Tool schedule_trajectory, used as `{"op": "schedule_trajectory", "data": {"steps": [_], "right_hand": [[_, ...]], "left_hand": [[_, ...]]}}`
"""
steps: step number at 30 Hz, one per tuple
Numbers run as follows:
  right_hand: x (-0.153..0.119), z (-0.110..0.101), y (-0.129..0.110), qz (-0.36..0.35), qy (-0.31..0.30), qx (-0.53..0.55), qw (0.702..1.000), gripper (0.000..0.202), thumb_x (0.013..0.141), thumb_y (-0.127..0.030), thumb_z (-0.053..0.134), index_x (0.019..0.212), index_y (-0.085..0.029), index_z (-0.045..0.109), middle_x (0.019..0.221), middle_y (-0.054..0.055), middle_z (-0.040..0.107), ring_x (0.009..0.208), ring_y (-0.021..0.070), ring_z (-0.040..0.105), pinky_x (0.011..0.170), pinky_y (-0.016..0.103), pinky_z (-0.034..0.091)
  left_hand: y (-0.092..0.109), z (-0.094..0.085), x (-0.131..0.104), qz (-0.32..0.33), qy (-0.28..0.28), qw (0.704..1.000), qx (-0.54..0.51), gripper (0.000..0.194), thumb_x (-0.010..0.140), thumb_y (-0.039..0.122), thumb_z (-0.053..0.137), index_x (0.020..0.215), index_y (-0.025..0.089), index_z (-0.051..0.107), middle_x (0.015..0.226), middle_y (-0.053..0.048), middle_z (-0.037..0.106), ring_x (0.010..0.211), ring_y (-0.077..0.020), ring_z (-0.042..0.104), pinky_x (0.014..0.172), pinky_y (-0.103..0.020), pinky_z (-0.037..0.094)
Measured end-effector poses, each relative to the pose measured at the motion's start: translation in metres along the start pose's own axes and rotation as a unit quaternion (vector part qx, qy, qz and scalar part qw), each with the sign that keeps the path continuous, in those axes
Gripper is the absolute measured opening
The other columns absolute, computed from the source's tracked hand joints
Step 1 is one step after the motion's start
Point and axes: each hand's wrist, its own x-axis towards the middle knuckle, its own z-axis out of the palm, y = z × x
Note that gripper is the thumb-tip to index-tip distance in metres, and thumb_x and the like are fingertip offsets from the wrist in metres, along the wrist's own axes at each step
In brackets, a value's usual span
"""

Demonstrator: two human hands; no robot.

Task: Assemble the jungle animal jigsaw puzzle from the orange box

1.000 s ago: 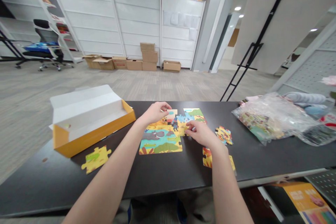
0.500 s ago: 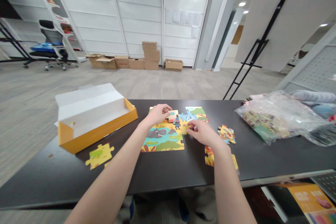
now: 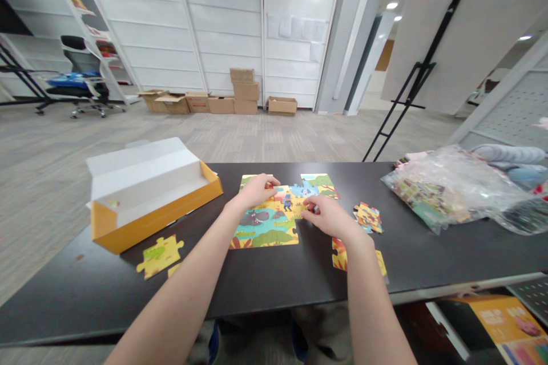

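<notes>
One left hand and one right hand, fingers curled, grip unclear, meet one partial puzzle on one table; its scene reads upright from the near side, long axis unclear; one box sits left.

The colourful hippo puzzle lies flat, part-assembled.

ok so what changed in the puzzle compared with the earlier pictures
The left hand and the flat, pale jigsaw piece beside it moved toward the person, closer in against the colourful, part-built jigsaw. Whether that hand has let go is unclear. The right hand stayed at the jigsaw's right side; the open orange-and-white box stayed put.
</notes>
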Motion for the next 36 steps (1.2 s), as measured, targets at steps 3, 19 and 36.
{"op": "schedule_trajectory", "data": {"steps": [3,19,36], "right_hand": [[0.000,0.000,0.000,-0.001,0.002,-0.002,1.000,0.025,0.088,-0.026,0.065,0.109,-0.014,0.072,0.100,0.011,0.074,0.079,0.0186,0.064,0.075,0.029,0.046],[0.001,0.000,-0.001,0.000,-0.003,-0.003,1.000,0.026,0.088,-0.026,0.065,0.109,-0.013,0.072,0.098,0.010,0.074,0.076,0.0176,0.064,0.072,0.027,0.044],[-0.001,-0.004,-0.003,0.000,-0.012,0.013,1.000,0.018,0.089,-0.025,0.064,0.102,-0.016,0.072,0.094,0.008,0.074,0.079,0.0186,0.064,0.072,0.028,0.044]], "left_hand": [[0.002,0.000,-0.001,0.011,0.000,1.000,0.025,0.025,0.078,0.018,0.064,0.099,0.021,0.079,0.098,-0.007,0.075,0.091,-0.0236,0.068,0.088,-0.035,0.053],[0.015,-0.004,-0.010,0.078,-0.079,0.993,0.035,0.042,0.081,0.038,0.070,0.118,0.019,0.072,0.116,-0.010,0.075,0.104,-0.0262,0.069,0.086,-0.032,0.053],[0.009,-0.029,-0.004,0.049,0.039,0.996,0.060,0.054,0.079,0.038,0.069,0.128,0.020,0.062,0.127,-0.009,0.071,0.116,-0.0273,0.067,0.100,-0.036,0.050]]}}
